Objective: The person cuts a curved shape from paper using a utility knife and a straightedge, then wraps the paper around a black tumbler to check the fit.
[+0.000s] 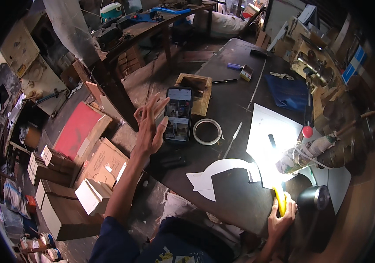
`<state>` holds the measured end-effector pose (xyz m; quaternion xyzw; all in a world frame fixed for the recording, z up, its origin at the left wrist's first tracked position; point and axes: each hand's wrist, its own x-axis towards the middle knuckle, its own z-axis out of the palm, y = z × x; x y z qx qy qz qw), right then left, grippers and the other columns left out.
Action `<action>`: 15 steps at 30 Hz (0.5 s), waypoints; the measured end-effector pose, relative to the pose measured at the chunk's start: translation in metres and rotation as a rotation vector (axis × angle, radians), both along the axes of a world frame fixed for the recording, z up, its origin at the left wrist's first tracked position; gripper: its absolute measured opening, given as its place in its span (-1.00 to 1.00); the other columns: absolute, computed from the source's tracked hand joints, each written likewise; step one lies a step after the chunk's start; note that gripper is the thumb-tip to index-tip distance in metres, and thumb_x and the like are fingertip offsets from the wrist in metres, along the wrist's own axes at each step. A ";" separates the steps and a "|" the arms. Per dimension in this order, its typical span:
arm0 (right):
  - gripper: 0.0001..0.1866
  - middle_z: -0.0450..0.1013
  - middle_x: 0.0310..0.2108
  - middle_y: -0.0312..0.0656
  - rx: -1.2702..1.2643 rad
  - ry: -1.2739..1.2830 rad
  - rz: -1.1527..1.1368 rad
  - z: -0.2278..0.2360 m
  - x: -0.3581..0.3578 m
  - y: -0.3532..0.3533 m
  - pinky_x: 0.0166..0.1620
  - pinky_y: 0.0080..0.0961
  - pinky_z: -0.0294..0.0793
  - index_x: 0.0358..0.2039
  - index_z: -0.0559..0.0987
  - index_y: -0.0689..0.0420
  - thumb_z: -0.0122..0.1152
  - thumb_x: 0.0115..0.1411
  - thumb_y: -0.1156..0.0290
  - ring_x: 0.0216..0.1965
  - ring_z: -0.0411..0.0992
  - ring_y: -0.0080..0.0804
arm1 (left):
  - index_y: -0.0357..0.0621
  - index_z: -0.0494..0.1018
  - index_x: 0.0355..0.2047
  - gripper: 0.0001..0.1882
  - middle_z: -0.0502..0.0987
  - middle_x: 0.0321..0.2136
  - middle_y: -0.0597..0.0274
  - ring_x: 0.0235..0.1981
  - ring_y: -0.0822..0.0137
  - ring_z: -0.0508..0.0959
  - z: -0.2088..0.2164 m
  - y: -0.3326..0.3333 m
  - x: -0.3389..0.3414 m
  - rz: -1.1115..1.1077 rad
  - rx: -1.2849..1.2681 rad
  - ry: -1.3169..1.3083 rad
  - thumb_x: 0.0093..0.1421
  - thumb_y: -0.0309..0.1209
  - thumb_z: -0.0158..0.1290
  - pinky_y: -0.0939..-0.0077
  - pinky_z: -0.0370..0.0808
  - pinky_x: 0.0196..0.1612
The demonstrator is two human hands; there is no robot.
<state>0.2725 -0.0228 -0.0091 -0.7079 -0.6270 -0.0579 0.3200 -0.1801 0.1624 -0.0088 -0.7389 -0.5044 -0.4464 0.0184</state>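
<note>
My left hand (149,125) is raised at the left side of a smartphone (178,115), fingers apart, with a fingertip at the edge of its lit screen. The phone stands leaning against a small wooden box (204,92). My right hand (282,215) is closed around a yellow-handled tool (280,199), whose far end is lost in glare over white paper (264,127). A curved white paper cutout (222,166) with an arrow-like end lies between my hands. Nearer the phone rests a roll of tape (208,131), with a slim white blade-like piece (237,131) beside it.
A lit, cloth-wrapped lamp (305,153) leans over the paper. Close to my right hand is a dark cylinder (315,198). Farther back lie a pen (225,81), a blue pouch (286,91) and a small box (246,72). Cardboard boxes (67,210) stand left of the table.
</note>
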 end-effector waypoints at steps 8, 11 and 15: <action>-0.72 0.57 -0.07 0.06 0.017 -0.029 0.005 -0.005 0.004 0.000 0.13 -0.08 0.42 -0.03 0.59 0.31 0.31 0.26 0.52 -0.03 0.49 0.14 | -0.20 -0.05 0.52 -0.25 0.42 0.40 0.16 0.48 0.07 0.20 0.001 0.000 0.003 -0.033 -0.036 -0.006 0.44 -0.16 -0.14 0.04 -0.18 0.44; -0.72 0.57 -0.07 0.06 0.009 -0.010 0.001 -0.004 0.002 0.002 0.12 -0.08 0.43 -0.04 0.59 0.31 0.31 0.26 0.52 -0.03 0.49 0.14 | -0.21 -0.08 0.54 -0.23 0.43 0.39 0.12 0.48 0.06 0.20 0.003 0.002 0.006 -0.050 -0.037 -0.023 0.43 -0.17 -0.14 0.03 -0.20 0.45; -0.72 0.56 -0.09 0.06 0.011 0.003 0.000 -0.003 0.001 0.001 0.12 -0.09 0.43 -0.04 0.59 0.31 0.32 0.25 0.52 -0.04 0.49 0.14 | -0.23 -0.10 0.54 -0.21 0.44 0.37 0.05 0.48 0.05 0.20 0.011 0.008 0.012 -0.030 -0.022 0.031 0.42 -0.19 -0.12 0.02 -0.22 0.45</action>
